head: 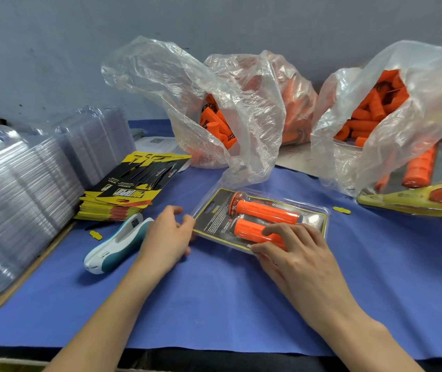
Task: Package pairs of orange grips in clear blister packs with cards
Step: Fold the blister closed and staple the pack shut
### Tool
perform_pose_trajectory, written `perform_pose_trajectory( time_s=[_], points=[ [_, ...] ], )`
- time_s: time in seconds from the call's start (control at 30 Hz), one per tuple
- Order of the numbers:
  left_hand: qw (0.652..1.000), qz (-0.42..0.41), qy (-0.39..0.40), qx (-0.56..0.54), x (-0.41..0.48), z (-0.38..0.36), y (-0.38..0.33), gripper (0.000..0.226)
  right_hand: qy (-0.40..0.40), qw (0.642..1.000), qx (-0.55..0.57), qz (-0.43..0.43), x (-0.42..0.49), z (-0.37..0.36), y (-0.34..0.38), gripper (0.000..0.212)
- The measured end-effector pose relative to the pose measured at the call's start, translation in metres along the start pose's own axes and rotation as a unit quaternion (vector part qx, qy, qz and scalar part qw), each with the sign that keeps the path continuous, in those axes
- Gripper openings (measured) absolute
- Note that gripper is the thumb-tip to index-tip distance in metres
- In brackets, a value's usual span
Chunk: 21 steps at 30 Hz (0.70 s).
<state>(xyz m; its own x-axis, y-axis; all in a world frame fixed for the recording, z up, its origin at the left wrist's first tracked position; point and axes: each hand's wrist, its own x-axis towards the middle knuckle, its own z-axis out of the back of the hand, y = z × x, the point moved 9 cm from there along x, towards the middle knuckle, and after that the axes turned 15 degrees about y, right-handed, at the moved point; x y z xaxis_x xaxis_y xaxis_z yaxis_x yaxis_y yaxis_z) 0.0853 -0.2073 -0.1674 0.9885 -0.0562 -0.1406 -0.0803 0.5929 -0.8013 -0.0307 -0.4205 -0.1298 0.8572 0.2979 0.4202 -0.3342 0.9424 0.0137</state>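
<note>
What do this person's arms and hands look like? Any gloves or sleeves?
The left hand and right hand are both bare, with no gloves. The forearms are bare too, with no sleeves in view, and neither wrist shows a watch or band.

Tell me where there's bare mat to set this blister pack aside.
Bare blue mat lies right of the blister pack, short of the finished packs; more lies along the front edge, below the stapler. Crowded: blister stacks and cards left, bags behind.
</note>
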Motion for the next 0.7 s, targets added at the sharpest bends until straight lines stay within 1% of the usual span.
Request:
perform_pose_trajectory(
  time_s=[0.03, 0.07, 0.1, 0.13, 0.17, 0.2, 0.27, 0.3, 0.33, 0.4, 0.43, 0.47, 0.5, 0.53, 0.57, 0.6, 0.67, 0.7],
  points=[
    [0.995, -0.021, -0.051, 0.082, -0.008, 0.017, -0.007, 0.033, 0.0, 1.0, 0.002, 0.0, 0.0, 0.0, -0.001, 0.018],
    [0.982, -0.033, -0.104, 0.156, -0.017, 0.035, -0.011, 0.035, 0.0, 1.0, 0.003, 0.0, 0.0, 0.001, -0.001, 0.018],
    [0.963, -0.031, -0.145, 0.224, -0.026, 0.051, -0.012, 0.038, -0.001, 1.0, 0.004, 0.0, -0.001, 0.001, -0.001, 0.018],
    [0.944, -0.007, -0.162, 0.288, -0.033, 0.063, -0.009, 0.042, -0.002, 1.0, 0.005, 0.001, -0.001, 0.001, -0.001, 0.019],
    [0.927, 0.034, -0.154, 0.34, -0.035, 0.071, 0.001, 0.049, -0.003, 1.0, 0.004, 0.001, -0.001, 0.001, -0.001, 0.021],
    [0.916, 0.083, -0.123, 0.373, -0.034, 0.076, 0.016, 0.055, -0.004, 1.0, 0.004, 0.001, -0.001, 0.001, 0.0, 0.023],
    [0.907, 0.155, -0.044, 0.388, -0.03, 0.076, 0.042, 0.065, -0.006, 1.0, 0.005, 0.002, -0.001, 0.002, 0.0, 0.026],
    [0.907, 0.167, -0.017, 0.387, -0.027, 0.073, 0.05, 0.067, -0.006, 1.0, 0.007, 0.002, -0.001, 0.002, 0.0, 0.026],
    [0.908, 0.163, -0.007, 0.387, -0.025, 0.071, 0.052, 0.067, -0.006, 1.0, 0.008, 0.002, -0.001, 0.002, 0.0, 0.026],
    [0.909, 0.142, -0.023, 0.391, -0.021, 0.072, 0.047, 0.063, -0.006, 1.0, 0.011, 0.002, -0.001, 0.002, -0.001, 0.026],
    [0.918, 0.134, -0.026, 0.372, -0.02, 0.072, 0.045, 0.06, -0.005, 1.0, 0.012, 0.001, -0.002, 0.002, -0.001, 0.026],
    [0.938, 0.126, -0.01, 0.322, -0.019, 0.072, 0.045, 0.059, -0.005, 1.0, 0.014, 0.001, -0.001, 0.002, -0.002, 0.026],
    [0.965, 0.116, 0.028, 0.233, -0.019, 0.068, 0.047, 0.061, -0.006, 1.0, 0.016, 0.0, -0.001, 0.002, -0.002, 0.026],
    [0.983, 0.112, 0.087, 0.119, -0.021, 0.059, 0.047, 0.064, -0.007, 1.0, 0.016, 0.0, -0.001, 0.002, -0.002, 0.026],
    [0.98, 0.118, 0.157, 0.011, -0.026, 0.047, 0.047, 0.068, -0.01, 1.0, 0.016, 0.0, -0.001, 0.002, -0.002, 0.025],
    [0.963, 0.123, 0.23, -0.066, -0.036, 0.032, 0.044, 0.072, -0.011, 1.0, 0.017, 0.001, -0.002, 0.001, -0.002, 0.024],
    [0.923, 0.112, 0.342, -0.136, -0.056, 0.005, 0.031, 0.075, -0.011, 1.0, 0.016, 0.002, -0.002, 0.001, -0.002, 0.023],
    [0.91, 0.106, 0.373, -0.146, -0.064, -0.006, 0.025, 0.077, -0.01, 1.0, 0.015, 0.003, -0.002, 0.001, -0.002, 0.023]
  ],
)
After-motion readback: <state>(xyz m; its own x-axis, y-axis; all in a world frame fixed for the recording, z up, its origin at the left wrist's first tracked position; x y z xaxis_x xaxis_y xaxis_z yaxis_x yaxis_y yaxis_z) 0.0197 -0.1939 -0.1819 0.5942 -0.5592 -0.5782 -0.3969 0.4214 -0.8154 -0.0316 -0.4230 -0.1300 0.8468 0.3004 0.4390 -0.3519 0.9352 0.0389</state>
